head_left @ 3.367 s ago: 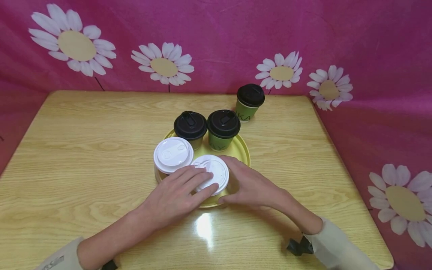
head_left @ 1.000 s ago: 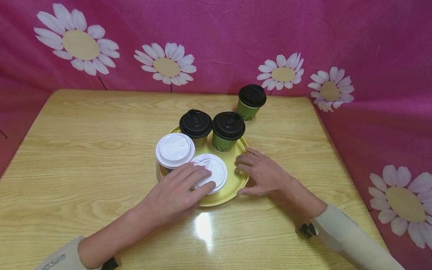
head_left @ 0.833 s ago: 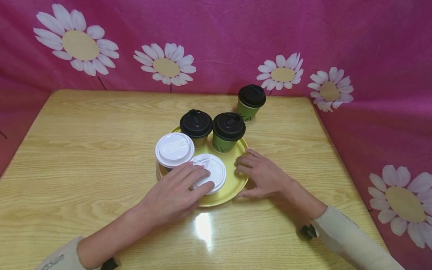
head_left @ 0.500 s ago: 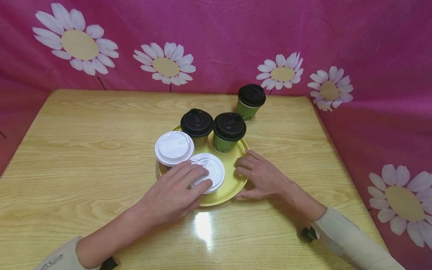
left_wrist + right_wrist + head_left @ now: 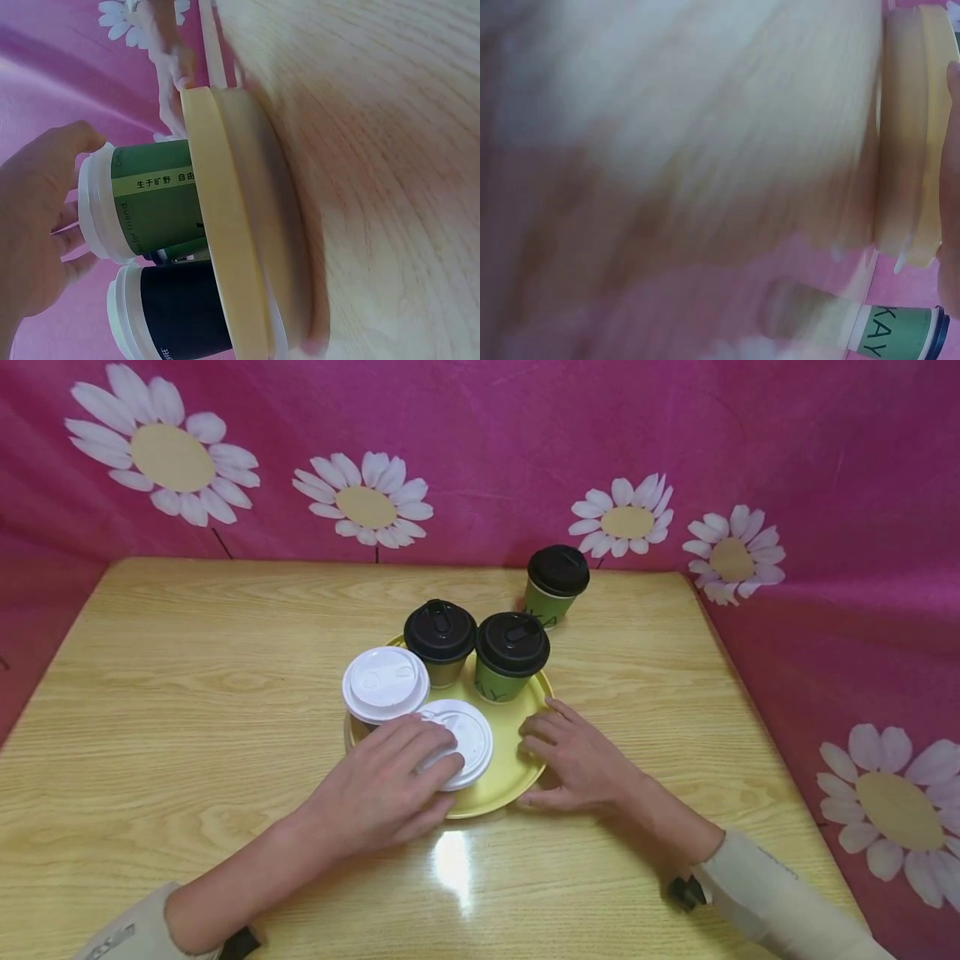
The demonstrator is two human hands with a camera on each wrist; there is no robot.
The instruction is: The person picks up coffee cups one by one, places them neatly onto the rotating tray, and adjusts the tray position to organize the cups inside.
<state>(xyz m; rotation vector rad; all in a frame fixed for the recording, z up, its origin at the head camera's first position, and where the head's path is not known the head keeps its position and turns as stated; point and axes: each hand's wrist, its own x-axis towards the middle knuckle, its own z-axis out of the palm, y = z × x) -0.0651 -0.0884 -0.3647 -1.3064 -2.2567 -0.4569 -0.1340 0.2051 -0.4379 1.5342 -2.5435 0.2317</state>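
A yellow round tray [image 5: 506, 747] holds several lidded paper cups. At its front is a green cup [image 5: 154, 202] with a white lid [image 5: 476, 739]. My left hand [image 5: 382, 785] rests loosely over that lid, thumb and fingers spread at its edge. Left of it stands a dark cup [image 5: 184, 311] with a white lid [image 5: 386, 683]. Two black-lidded cups, one brownish [image 5: 442, 639] and one green [image 5: 512, 652], stand at the tray's back. At the right side my right hand [image 5: 581, 764] holds the tray's rim, fingers curled over it and thumb near the front.
Behind the tray, to the right, another green cup [image 5: 553, 593] with a black lid stands on the wooden table [image 5: 187, 693]. A pink cloth [image 5: 480, 427] with daisies hangs along the back and sides.
The tray has turned slightly clockwise with its cups: the back cups shifted right, the front cup left. My left hand moved left with the front cup. Earlier my right hand was beside that cup.
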